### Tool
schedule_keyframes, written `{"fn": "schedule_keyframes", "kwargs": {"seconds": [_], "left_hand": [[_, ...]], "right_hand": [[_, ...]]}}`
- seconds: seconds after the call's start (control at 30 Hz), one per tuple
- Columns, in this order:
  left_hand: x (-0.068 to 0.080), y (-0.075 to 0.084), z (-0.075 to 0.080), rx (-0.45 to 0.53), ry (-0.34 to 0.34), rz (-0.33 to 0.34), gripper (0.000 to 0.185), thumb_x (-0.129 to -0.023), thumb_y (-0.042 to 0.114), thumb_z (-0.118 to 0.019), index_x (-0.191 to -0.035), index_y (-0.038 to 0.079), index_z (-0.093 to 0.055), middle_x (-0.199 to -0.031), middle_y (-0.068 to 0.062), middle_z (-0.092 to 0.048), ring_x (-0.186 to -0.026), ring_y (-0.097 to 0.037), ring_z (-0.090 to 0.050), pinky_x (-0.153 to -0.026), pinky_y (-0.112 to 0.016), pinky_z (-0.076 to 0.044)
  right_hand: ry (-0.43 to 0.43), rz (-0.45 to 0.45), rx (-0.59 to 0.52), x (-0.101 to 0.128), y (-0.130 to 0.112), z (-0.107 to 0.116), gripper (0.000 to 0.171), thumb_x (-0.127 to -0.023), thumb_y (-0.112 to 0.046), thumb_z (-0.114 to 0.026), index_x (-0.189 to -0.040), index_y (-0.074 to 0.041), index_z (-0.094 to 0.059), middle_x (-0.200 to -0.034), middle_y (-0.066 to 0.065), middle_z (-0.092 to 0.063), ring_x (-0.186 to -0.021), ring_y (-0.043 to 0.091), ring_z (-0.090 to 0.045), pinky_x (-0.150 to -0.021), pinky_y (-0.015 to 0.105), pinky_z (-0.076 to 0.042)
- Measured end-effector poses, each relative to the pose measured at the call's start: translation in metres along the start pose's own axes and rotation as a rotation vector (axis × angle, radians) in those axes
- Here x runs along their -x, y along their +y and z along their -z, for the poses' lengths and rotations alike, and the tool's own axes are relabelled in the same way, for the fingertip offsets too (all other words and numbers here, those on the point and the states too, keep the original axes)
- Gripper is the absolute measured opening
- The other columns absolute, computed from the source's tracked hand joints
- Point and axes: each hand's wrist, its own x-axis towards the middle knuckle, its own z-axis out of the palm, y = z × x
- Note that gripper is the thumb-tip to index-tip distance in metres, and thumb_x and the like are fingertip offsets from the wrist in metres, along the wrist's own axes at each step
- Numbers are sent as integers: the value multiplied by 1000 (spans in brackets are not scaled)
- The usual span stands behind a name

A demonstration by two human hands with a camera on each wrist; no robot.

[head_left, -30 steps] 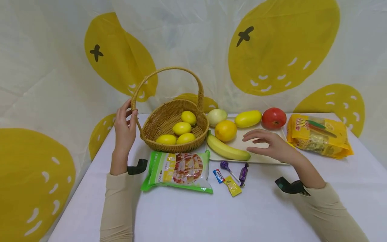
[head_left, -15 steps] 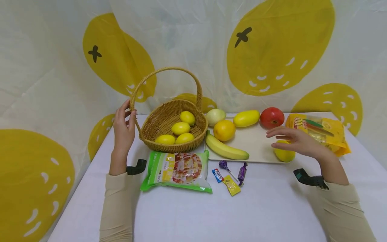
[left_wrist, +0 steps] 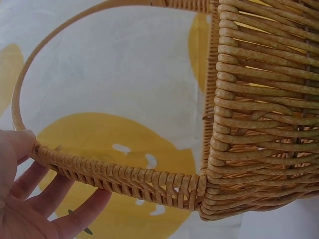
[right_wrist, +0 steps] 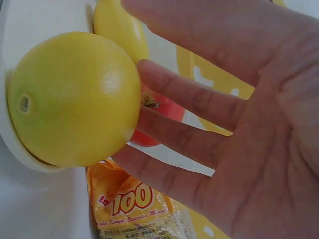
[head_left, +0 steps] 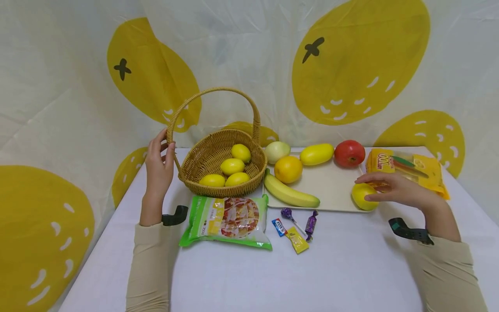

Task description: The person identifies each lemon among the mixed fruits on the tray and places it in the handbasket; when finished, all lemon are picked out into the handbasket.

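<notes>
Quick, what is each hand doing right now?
Left hand: holds the wicker basket by the base of its handle, thumb and fingers around it.
Right hand: open, straight fingers against the yellow fruit at the tray's edge.

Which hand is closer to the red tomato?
The right hand. It touches a yellow fruit on the tray, just in front of the tomato. The left hand holds the basket handle, far across the table.

backdrop (head_left: 249, 52): white, yellow lemon prints | table (head_left: 273, 277): white cloth | light: even
</notes>
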Motion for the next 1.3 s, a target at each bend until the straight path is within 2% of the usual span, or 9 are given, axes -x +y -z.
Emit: {"fn": "schedule_keyframes", "kwargs": {"seconds": [0.33, 0.4, 0.53, 0.6, 0.67, 0.87, 1.07, 1.13, 1.3], "left_hand": [[0, 2, 3, 9, 5, 12, 44, -103, 17, -49, -146, 11, -44, -134, -17, -50, -118, -34, -56, -90, -51, -53], [0, 2, 3, 0, 7, 13, 44, -103, 17, -50, -146, 11, -44, -133, -17, -50, -118, -34, -57, -89, -50, -54], [1, 0, 3, -4, 12, 3, 45, -103, 18, -50, -146, 10, -44, -132, -17, -50, -117, -34, -57, -88, -50, -54], [1, -1, 3, -4, 12, -1, 45, -103, 18, -50, -146, 10, -43, -132, -18, -50, -116, -33, -58, -88, -50, -55], [1, -1, 4, -4, 12, -3, 45, -103, 18, -50, -146, 10, -43, -132, -18, -50, -116, -33, -58, -88, -49, -55], [2, -3, 4, -1, 15, -1, 45, -103, 18, -50, -146, 9, -43, -132, -18, -50, -116, -33, -58, -88, -53, -54], [0, -1, 0, 22, 12, -10, 45, -103, 18, -50, -146, 9, -44, -132, -19, -50, -116, -33, -57, -88, -54, -54], [0, -1, -1, 28, 6, -13, 45, -103, 19, -50, -146, 10, -44, -133, -19, -50, -117, -33, -57, -88, -53, -54], [-1, 0, -1, 7, 6, -4, 45, -102, 18, -50, -146, 10, -44, -133, -17, -50, -117, -31, -57, -88, -51, -54]], "right_hand": [[-30, -6, -31, -7, 6, -6, 41, -88, -16, -73, -126, -6, -62, -123, 12, -64, -105, -6, -52, -86, 13, -48], [-61, -33, -44, -8, 6, -9, 44, -88, -19, -73, -129, -7, -60, -127, 13, -62, -109, 4, -54, -88, 20, -50], [-118, -55, -52, -13, 7, -14, 51, -89, -22, -71, -135, -6, -55, -133, 17, -57, -118, 33, -51, -95, 51, -49], [-133, -44, -46, -15, 7, -17, 53, -89, -23, -71, -136, -6, -54, -134, 18, -56, -118, 39, -49, -95, 61, -45], [-137, -35, -47, -17, 8, -20, 53, -89, -24, -72, -136, -6, -54, -134, 18, -56, -120, 40, -49, -96, 64, -43], [-139, -42, -43, -20, 8, -23, 52, -88, -26, -73, -135, -10, -56, -133, 14, -57, -117, 36, -50, -96, 60, -45], [-115, -38, -28, -22, 3, -21, 54, -87, -25, -74, -136, -11, -55, -134, 14, -56, -113, 31, -52, -90, 34, -49], [-85, -27, -22, -23, -2, -21, 55, -87, -24, -75, -136, -11, -55, -134, 13, -56, -112, 30, -53, -89, 32, -50], [-10, 48, -63, -31, -18, -21, 56, -87, -19, -75, -137, -10, -53, -138, 15, -54, -118, 32, -49, -98, 63, -42]]}}
